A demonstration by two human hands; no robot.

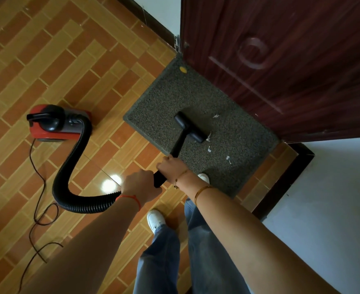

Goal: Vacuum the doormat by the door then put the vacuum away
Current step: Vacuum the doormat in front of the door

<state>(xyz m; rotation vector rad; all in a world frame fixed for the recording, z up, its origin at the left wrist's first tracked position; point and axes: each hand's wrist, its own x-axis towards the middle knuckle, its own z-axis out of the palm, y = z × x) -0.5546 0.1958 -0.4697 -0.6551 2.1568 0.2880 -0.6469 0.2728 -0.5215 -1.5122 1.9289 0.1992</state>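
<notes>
Vacuuming step underway: left hand (140,184) and right hand (170,167) both grip the black rigid wand (178,145), flat black floor nozzle (190,127) on the dark speckled rectangular doormat (164,96) against the dark red wooden door (281,60). White paper scraps (208,136) lie right of nozzle; next sweep probably goes there. Red canister vacuum (56,124) sits left on tile floor (47,49), well apart, with open room.
</notes>
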